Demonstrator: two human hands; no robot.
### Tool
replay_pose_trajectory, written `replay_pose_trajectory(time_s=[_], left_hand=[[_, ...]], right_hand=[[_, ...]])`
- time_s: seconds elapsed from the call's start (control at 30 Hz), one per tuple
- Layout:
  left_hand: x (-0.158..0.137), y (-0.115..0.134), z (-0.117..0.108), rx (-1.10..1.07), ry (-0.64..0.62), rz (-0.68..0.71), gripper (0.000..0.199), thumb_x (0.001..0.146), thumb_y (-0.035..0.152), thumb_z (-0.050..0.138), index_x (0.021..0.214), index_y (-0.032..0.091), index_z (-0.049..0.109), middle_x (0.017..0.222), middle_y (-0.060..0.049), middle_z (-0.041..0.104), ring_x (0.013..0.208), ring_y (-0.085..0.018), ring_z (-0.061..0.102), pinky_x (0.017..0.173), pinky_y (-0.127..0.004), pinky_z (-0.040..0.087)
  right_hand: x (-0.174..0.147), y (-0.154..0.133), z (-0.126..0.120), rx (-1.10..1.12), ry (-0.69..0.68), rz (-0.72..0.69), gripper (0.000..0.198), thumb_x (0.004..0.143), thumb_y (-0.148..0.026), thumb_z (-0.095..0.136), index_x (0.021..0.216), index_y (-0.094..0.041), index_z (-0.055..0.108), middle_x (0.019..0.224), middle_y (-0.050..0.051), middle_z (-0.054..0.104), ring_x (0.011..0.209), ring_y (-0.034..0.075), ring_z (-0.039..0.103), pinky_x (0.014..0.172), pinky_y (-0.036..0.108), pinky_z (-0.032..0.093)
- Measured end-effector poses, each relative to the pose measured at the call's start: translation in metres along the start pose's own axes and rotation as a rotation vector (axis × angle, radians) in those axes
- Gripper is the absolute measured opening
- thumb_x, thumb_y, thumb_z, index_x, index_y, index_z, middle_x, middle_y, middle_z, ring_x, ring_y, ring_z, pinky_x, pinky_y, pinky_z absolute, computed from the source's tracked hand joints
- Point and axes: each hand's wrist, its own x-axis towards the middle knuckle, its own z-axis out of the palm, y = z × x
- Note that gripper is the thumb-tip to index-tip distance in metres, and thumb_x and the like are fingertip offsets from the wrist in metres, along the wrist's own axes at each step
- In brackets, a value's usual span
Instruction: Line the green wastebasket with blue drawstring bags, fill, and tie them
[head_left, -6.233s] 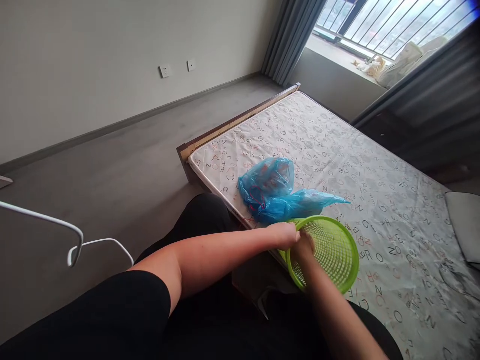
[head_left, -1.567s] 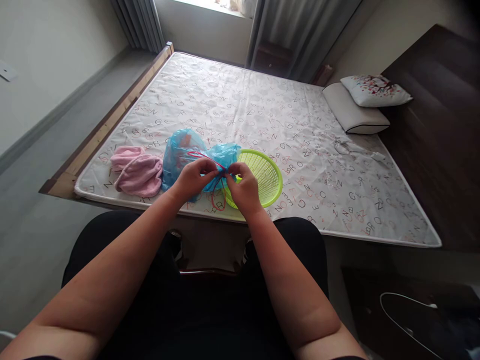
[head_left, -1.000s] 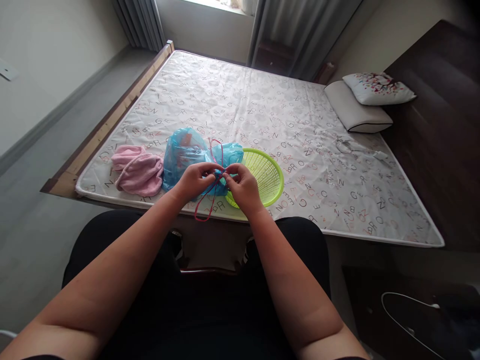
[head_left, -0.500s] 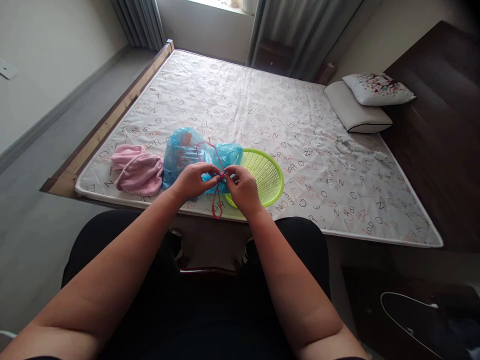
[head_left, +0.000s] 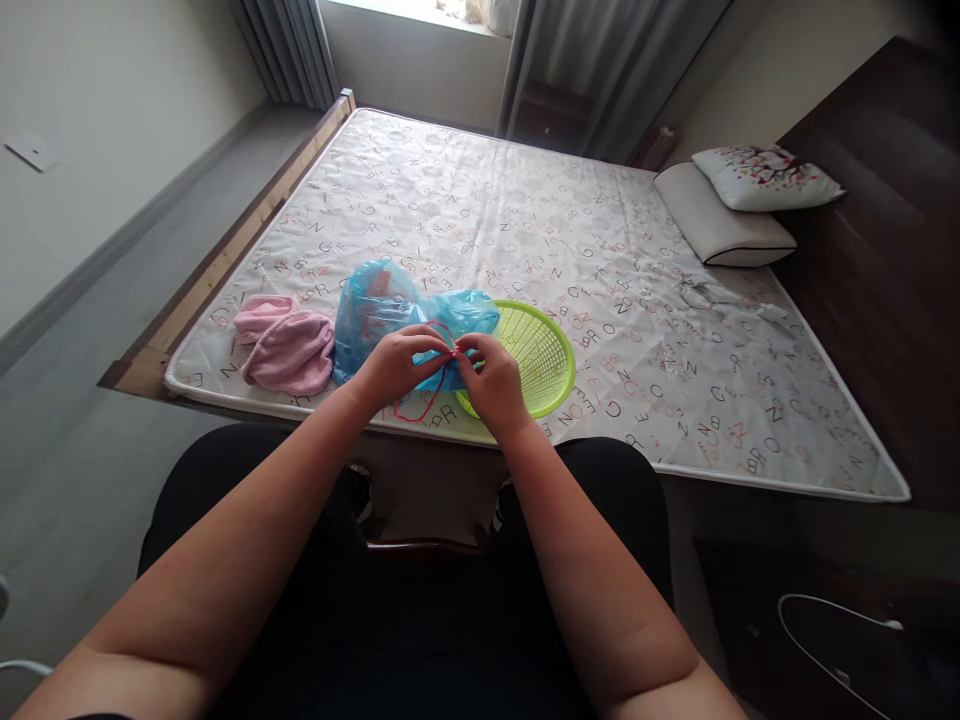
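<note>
A thin red cord (head_left: 415, 419) is pinched between the fingertips of my left hand (head_left: 395, 366) and my right hand (head_left: 491, 381), which meet in front of me. One loop of it hangs below my fingers and another part arcs above them. Just behind my hands a translucent blue plastic bag (head_left: 373, 308) lies on the mattress, with something orange-red showing through it. A lime-green plastic basket (head_left: 553, 365) sits behind and to the right of my right hand, partly covered by it and by the bag. Small details at my fingertips are too fine to make out.
A pink cloth (head_left: 289, 350) lies left of the bag on the letter-printed mattress (head_left: 420, 190). Two pillows (head_left: 720, 215) rest by the dark headboard (head_left: 862, 170). A wooden bed rail (head_left: 225, 255) runs along the left. A white cable (head_left: 832, 602) is at lower right.
The red cord's hanging loop has swung left and spread wider, and its upper loop has become smaller. Both hands still pinch the cord. The view has shifted slightly.
</note>
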Motion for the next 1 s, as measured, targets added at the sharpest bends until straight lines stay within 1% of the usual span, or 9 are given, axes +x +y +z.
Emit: replay_pose_trajectory(time_s=[0.2, 0.4, 0.63, 0.8, 0.9, 1.0], left_hand=[[0.0005, 0.0002, 0.0003, 0.012, 0.004, -0.025, 0.019, 0.104, 0.034, 0.073, 0.096, 0.022, 0.085, 0.099, -0.009, 0.083, 0.094, -0.022, 0.077, 0.094, -0.035, 0.061], [0.001, 0.0038, 0.0008, 0.021, -0.034, -0.106, 0.026, 0.106, 0.039, 0.068, 0.094, 0.02, 0.082, 0.098, -0.008, 0.081, 0.094, -0.022, 0.074, 0.092, -0.034, 0.058], [0.0022, 0.0076, 0.0003, 0.01, -0.101, -0.161, 0.034, 0.103, 0.044, 0.062, 0.083, 0.019, 0.073, 0.083, -0.004, 0.073, 0.08, -0.018, 0.064, 0.078, -0.031, 0.051], [0.0025, 0.0094, -0.0004, 0.023, -0.148, -0.219, 0.039, 0.102, 0.049, 0.06, 0.079, 0.019, 0.071, 0.074, -0.002, 0.066, 0.071, -0.016, 0.056, 0.07, -0.03, 0.046], [0.0011, 0.0084, 0.0003, -0.006, -0.155, -0.263, 0.038, 0.102, 0.049, 0.059, 0.085, 0.019, 0.074, 0.076, -0.003, 0.068, 0.071, -0.017, 0.059, 0.069, -0.03, 0.047], [-0.0015, 0.0053, 0.0035, -0.095, -0.131, -0.311, 0.033, 0.1, 0.048, 0.062, 0.101, 0.019, 0.078, 0.084, -0.004, 0.074, 0.075, -0.018, 0.066, 0.071, -0.029, 0.053]], right_hand=[[-0.0001, 0.0025, 0.0012, -0.056, -0.023, -0.04, 0.015, 0.102, -0.026, 0.069, 0.116, -0.025, 0.074, 0.111, 0.006, 0.08, 0.082, 0.019, 0.068, 0.087, 0.037, 0.061], [-0.0002, 0.0056, 0.004, -0.152, -0.031, -0.094, 0.021, 0.1, -0.018, 0.07, 0.119, -0.024, 0.073, 0.108, 0.005, 0.079, 0.09, 0.02, 0.07, 0.089, 0.036, 0.06], [-0.0011, 0.0096, 0.007, -0.162, -0.006, -0.096, 0.022, 0.099, -0.017, 0.066, 0.119, -0.025, 0.071, 0.107, 0.006, 0.078, 0.092, 0.022, 0.071, 0.09, 0.04, 0.061], [-0.0011, 0.0095, 0.0064, -0.16, 0.022, -0.106, 0.02, 0.099, -0.017, 0.065, 0.116, -0.024, 0.07, 0.106, 0.007, 0.078, 0.094, 0.023, 0.071, 0.092, 0.042, 0.062], [-0.0015, 0.0089, 0.0061, -0.128, 0.044, -0.097, 0.02, 0.099, -0.016, 0.063, 0.115, -0.024, 0.07, 0.108, 0.007, 0.077, 0.092, 0.021, 0.072, 0.089, 0.04, 0.063], [-0.0018, 0.008, 0.006, -0.082, 0.07, -0.06, 0.019, 0.098, -0.014, 0.061, 0.112, -0.023, 0.07, 0.11, 0.007, 0.077, 0.092, 0.02, 0.073, 0.087, 0.039, 0.063]])
